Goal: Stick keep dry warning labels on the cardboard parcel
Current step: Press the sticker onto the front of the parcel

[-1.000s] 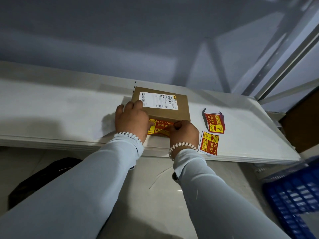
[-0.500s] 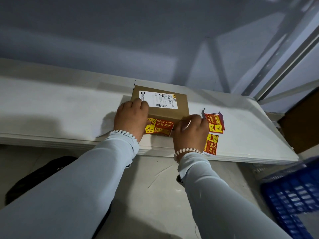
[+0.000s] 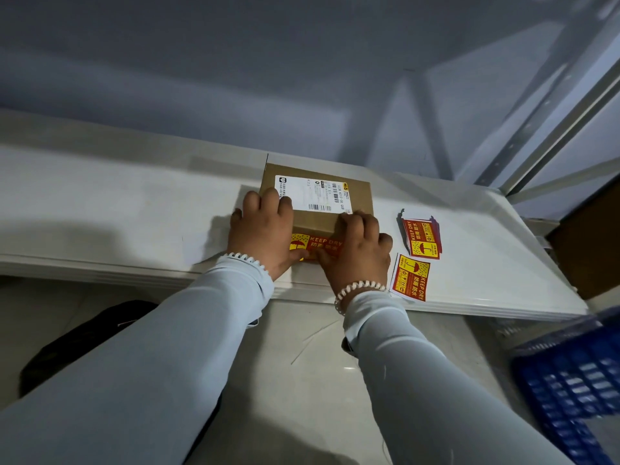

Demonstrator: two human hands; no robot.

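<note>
- The parcel (image 3: 330, 219) sits on a white shelf (image 3: 134, 209), near the front edge, with a white shipping label (image 3: 310, 193) on its top face.
- A red and yellow sticker (image 3: 315, 245) reading KEEP DRY lies across the near side of the parcel, partly covered by both hands.
- The left hand (image 3: 263, 234) rests on the left end of the parcel: fingers curled over the top edge, thumb pressed on the umbrella end of the sticker.
- The right hand (image 3: 357, 253) rests on the right end: fingers bent over the top edge, thumb pressed flat on the sticker. Neither hand grips a loose object.
- A stack (image 3: 422, 239) of the same stickers lies on the shelf to the right of the parcel, apart from it.
- A single sheet (image 3: 410, 277) lies nearer the front edge, just beside the right wrist.
- A blue crate (image 3: 570, 380) stands lower right, below the shelf.
</note>
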